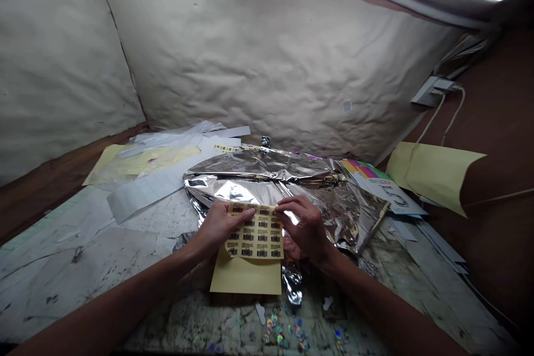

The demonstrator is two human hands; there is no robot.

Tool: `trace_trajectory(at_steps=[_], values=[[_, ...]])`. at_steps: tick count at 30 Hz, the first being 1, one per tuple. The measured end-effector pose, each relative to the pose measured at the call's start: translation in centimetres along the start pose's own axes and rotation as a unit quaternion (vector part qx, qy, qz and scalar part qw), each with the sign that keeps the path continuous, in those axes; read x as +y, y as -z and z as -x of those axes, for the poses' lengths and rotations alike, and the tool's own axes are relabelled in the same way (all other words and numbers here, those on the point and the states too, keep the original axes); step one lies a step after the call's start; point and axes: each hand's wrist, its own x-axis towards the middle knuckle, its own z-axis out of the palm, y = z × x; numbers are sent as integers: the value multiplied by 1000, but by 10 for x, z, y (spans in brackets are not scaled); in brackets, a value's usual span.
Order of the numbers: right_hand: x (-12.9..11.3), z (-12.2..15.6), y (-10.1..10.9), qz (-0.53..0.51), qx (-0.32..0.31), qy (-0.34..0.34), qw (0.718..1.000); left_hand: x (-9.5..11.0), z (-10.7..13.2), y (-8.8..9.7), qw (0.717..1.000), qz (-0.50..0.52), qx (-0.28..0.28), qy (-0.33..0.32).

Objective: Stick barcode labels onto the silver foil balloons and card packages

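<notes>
A pale yellow sheet of barcode stickers (262, 238) is held up near the middle of the table. My left hand (220, 225) grips its left side, thumb laid across the front near the top. At the upper right corner, my right hand (303, 227) pinches with thumb and forefinger; whether a single label is between them is too small to tell. Below the stickers, a plain yellow sheet (246, 277) shows. Just behind both hands lies crumpled silver foil film (233, 189), and a strip of silver foil (292, 283) hangs beside the yellow sheet.
Clear plastic film and white paper strips (146, 192) lie at the back left. A colourful printed card (386, 192) rests at the right, near a curled yellow sheet (436, 172). Shiny round sequins (279, 331) are scattered at the front edge. A power socket (433, 90) with cords is on the right wall.
</notes>
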Motion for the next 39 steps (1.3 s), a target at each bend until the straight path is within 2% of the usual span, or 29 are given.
trace_trajectory(at_steps=[2, 4, 7, 9, 12, 14, 17, 22, 27, 34, 36, 39], values=[[-7, -2, 9, -8, 2, 27, 1000, -3, -3, 3, 1000, -3, 11, 6], [-15, -5, 24, -37, -10, 23, 999, -4, -6, 8, 1000, -8, 16, 19], [-18, -8, 50, -122, -81, -83, 986, -3, -11, 18, 997, -27, -25, 62], [-12, -8, 60, -193, -166, -186, 949, 1, -10, 24, 990, -44, -90, 97], [6, -4, 58, -265, -279, -305, 871, 11, -5, 28, 968, -55, -204, 133], [15, -1, 51, -282, -331, -345, 832, 16, -1, 28, 949, -64, -269, 152], [20, 0, 43, -278, -375, -347, 814, 18, 1, 28, 929, -83, -317, 172], [21, -3, 40, -248, -407, -325, 817, 15, -1, 29, 932, -86, -308, 173], [26, -3, 39, -232, -412, -307, 826, 16, -1, 30, 925, -87, -323, 182], [15, 6, 35, -108, -391, -222, 887, 20, 1, 28, 920, -108, -319, 199], [12, 12, 35, -35, -356, -183, 916, 20, 2, 27, 917, -113, -325, 202], [13, 23, 40, 95, -269, -135, 949, 20, 3, 27, 912, -116, -339, 201]])
